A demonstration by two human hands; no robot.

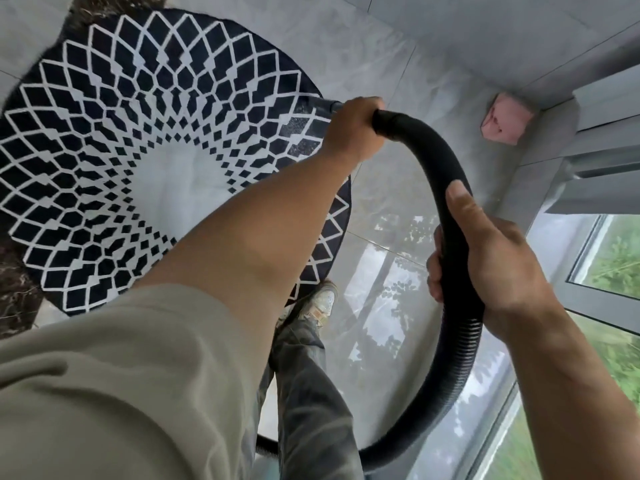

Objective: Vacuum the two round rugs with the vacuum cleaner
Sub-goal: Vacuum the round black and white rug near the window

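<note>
A round rug (104, 161) with a black-and-white diamond pattern and a pale centre lies on the floor at the left. My left hand (353, 129) grips the handle end of the black vacuum hose (433, 161) above the rug's right edge. A short stretch of the wand (323, 105) shows beyond my fingers; the nozzle is hidden. The hose arcs right and down. My right hand (491, 261) grips it lower, thumb lying along it. From there the ribbed hose (460, 368) curves down behind my leg. Only one rug is in view.
Glossy grey floor tiles (381, 64) reflect the window. A pink cloth (507, 121) lies in the corner by the wall. A window frame (588, 299) runs along the right, with greenery outside. My foot in a pale shoe (318, 301) stands at the rug's edge.
</note>
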